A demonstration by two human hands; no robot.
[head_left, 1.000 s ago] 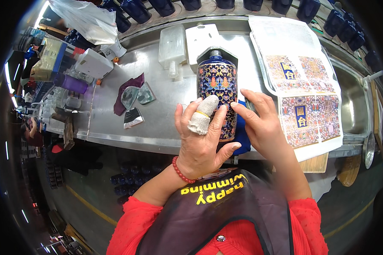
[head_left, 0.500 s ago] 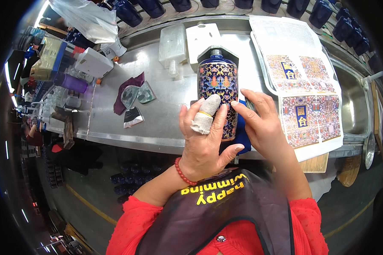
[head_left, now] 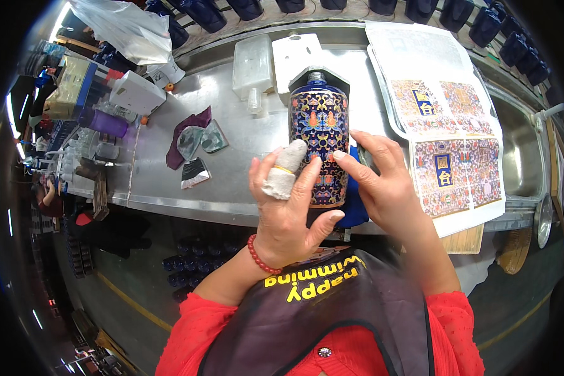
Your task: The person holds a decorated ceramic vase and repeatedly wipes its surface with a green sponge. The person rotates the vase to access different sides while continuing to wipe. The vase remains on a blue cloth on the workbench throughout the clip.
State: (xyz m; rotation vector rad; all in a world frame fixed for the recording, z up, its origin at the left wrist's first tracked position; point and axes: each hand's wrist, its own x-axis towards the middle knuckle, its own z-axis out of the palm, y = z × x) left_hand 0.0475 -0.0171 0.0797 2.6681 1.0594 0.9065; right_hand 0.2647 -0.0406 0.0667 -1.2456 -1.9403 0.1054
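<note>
A dark blue bottle [head_left: 319,125] with a colourful floral pattern lies tilted on a grey support [head_left: 337,80], its neck pointing away from me. My left hand [head_left: 287,197] is open, its fingertips at the bottle's left side and lower face and its thumb apart. A grey cloth cover [head_left: 286,169], bound with a yellow band, wraps one finger. From the right, my right hand [head_left: 382,175] touches the pattern with its index fingertip, the other fingers apart along the bottle's side. Blue cloth [head_left: 357,203] shows under that hand.
Patterned decal sheets [head_left: 460,169] lie at the right, before a metal sink [head_left: 521,144]. A clear flat bottle [head_left: 252,66] and a white block [head_left: 294,53] stand behind. Decal scraps [head_left: 194,141] lie left on the metal table [head_left: 150,182]. Dark blue bottles [head_left: 244,7] line the back.
My left hand has slid slightly left, uncovering more of the bottle's lower pattern. My right hand and the bottle have shifted a little left too.
</note>
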